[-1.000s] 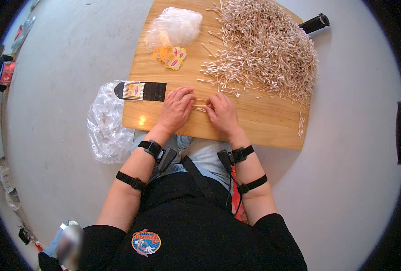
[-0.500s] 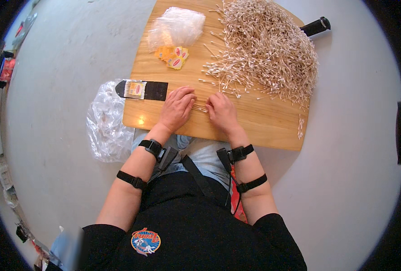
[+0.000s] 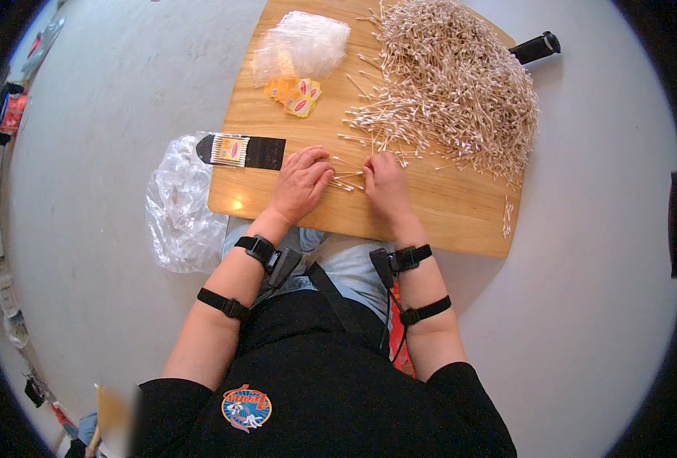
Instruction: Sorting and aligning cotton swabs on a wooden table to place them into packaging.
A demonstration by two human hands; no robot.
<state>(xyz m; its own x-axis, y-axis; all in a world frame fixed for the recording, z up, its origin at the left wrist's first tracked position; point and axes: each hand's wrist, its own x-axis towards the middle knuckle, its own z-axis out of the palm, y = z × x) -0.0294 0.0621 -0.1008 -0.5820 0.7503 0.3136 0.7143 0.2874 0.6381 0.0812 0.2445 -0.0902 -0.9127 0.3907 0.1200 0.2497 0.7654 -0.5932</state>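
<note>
Several cotton swabs (image 3: 346, 182) lie loosely fanned on the wooden board between my hands. My left hand (image 3: 302, 182) rests on the board with curled fingers, its thumb side closed over the left ends of these swabs. Just right of them, my right hand (image 3: 386, 185) is closed in a pinch at the tip of a swab; its fingertips are partly hidden. Left of my left hand lies a black strip (image 3: 264, 153) with a rounded end. On it sits a flat clear packet of swabs with a yellow label (image 3: 229, 149).
A big heap of cotton swabs (image 3: 461, 91) covers the board's (image 3: 430, 206) far right. Clear bags (image 3: 304, 42) and yellow labels (image 3: 296, 95) lie far left. A few swabs (image 3: 507, 216) lie near the right edge. A clear plastic bag (image 3: 182, 210) hangs beside the left edge.
My right hand has moved slightly right, away from my left hand. More of the swabs between the hands now shows, spread wider. My left hand has stayed nearly still.
</note>
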